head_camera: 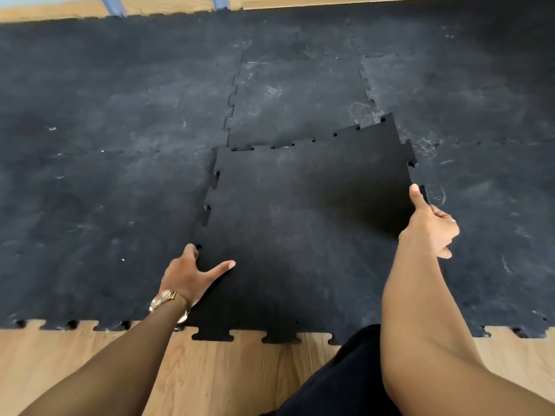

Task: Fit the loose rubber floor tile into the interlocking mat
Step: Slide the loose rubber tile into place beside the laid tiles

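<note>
we're mid-fit: loose tile (300, 220) lies in the near gap of the mat (120, 115), far corner lapping over it. left hand (192, 274) and right hand (429, 226) pinch its side edges, thumbs on top. next, we reckon: line up tabs, press down.

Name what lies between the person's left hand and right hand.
The loose tile, its black top bare, stretches from left hand to right hand; head view.

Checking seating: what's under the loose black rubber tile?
The tile's far corner overlaps the scuffed black interlocking mat; right hand grips its lifted edge. Rest is covered.
</note>
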Demonstrator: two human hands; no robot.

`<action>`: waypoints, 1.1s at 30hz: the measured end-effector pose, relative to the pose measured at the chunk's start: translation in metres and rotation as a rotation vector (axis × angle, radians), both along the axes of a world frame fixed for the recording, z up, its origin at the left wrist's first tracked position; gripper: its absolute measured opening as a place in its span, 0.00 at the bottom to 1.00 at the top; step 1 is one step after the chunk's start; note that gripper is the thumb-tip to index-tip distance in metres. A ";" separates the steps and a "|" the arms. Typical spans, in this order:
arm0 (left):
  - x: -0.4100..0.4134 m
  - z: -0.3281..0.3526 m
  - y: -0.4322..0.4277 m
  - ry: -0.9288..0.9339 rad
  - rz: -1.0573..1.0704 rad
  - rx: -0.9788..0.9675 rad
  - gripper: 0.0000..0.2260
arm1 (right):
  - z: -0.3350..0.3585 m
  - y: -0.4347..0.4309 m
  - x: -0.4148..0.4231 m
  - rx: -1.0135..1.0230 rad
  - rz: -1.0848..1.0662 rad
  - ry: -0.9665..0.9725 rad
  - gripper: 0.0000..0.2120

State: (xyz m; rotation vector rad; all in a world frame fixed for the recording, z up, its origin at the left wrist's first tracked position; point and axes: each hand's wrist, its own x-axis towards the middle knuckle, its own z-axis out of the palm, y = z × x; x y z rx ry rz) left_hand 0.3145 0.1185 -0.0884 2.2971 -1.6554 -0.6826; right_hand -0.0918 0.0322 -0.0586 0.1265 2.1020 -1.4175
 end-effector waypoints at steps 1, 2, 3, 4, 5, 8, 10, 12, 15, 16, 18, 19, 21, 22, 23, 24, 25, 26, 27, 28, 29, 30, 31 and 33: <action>-0.001 0.002 0.000 0.008 0.005 -0.009 0.32 | 0.004 -0.004 -0.001 -0.012 -0.006 0.029 0.23; -0.001 0.003 0.000 0.017 0.011 -0.020 0.31 | 0.009 -0.007 -0.001 -0.023 -0.012 0.053 0.22; -0.001 0.004 -0.002 0.023 0.015 -0.033 0.31 | 0.013 -0.010 -0.002 -0.031 -0.011 0.064 0.22; -0.001 0.005 -0.004 0.022 0.020 -0.041 0.32 | 0.016 -0.012 -0.003 -0.045 -0.008 0.060 0.22; 0.001 0.006 -0.007 0.011 0.025 -0.038 0.33 | 0.017 -0.014 -0.004 -0.045 0.001 0.054 0.22; 0.003 0.007 -0.019 -0.077 -0.010 0.038 0.35 | 0.007 -0.017 -0.002 0.029 0.083 -0.019 0.23; 0.005 0.002 -0.026 -0.135 -0.037 0.140 0.35 | -0.007 -0.018 0.000 0.093 0.213 -0.114 0.35; 0.006 -0.006 -0.028 -0.152 -0.071 0.269 0.36 | -0.021 -0.015 -0.001 0.120 0.293 -0.188 0.44; 0.008 -0.020 -0.025 -0.096 -0.074 0.308 0.35 | -0.036 -0.016 -0.005 0.122 0.331 -0.182 0.44; 0.008 -0.023 -0.024 -0.090 -0.078 0.302 0.35 | -0.039 -0.016 -0.004 0.120 0.347 -0.176 0.43; 0.008 -0.027 -0.024 -0.102 -0.098 0.293 0.31 | -0.044 -0.016 -0.002 0.117 0.364 -0.154 0.42; 0.007 -0.028 -0.024 -0.115 -0.110 0.285 0.29 | -0.045 -0.017 -0.001 0.110 0.364 -0.148 0.42; 0.005 -0.028 -0.022 -0.170 -0.146 0.268 0.26 | -0.043 -0.018 0.001 0.114 0.377 -0.129 0.41; 0.005 -0.027 -0.020 -0.229 -0.173 0.259 0.26 | -0.040 -0.018 0.002 0.139 0.397 -0.106 0.40; 0.004 -0.027 -0.018 -0.323 -0.214 0.237 0.25 | -0.036 -0.017 0.003 0.188 0.420 -0.067 0.37; 0.005 -0.026 -0.017 -0.450 -0.275 0.195 0.25 | -0.031 -0.017 0.005 0.253 0.435 -0.008 0.33; 0.006 -0.023 -0.019 -0.587 -0.352 0.157 0.25 | -0.025 -0.018 0.006 0.323 0.442 0.075 0.28; 0.006 -0.018 -0.023 -0.697 -0.426 0.138 0.25 | -0.019 -0.020 0.009 0.379 0.448 0.171 0.23; 0.006 -0.013 -0.029 -0.770 -0.489 0.129 0.25 | -0.013 -0.024 0.012 0.412 0.466 0.272 0.20; 0.004 -0.009 -0.038 -0.820 -0.554 0.112 0.25 | -0.007 -0.029 0.016 0.428 0.506 0.371 0.20; 0.000 -0.008 -0.049 -0.858 -0.620 0.077 0.25 | -0.002 -0.033 0.020 0.439 0.569 0.458 0.23; -0.005 -0.007 -0.060 -0.873 -0.666 0.030 0.24 | 0.002 -0.037 0.026 0.458 0.650 0.527 0.29; -0.016 -0.006 -0.072 -0.858 -0.681 -0.014 0.24 | 0.003 -0.036 0.030 0.492 0.733 0.572 0.35; -0.043 -0.004 -0.094 -0.783 -0.662 -0.083 0.23 | -0.007 -0.028 0.036 0.609 0.871 0.563 0.47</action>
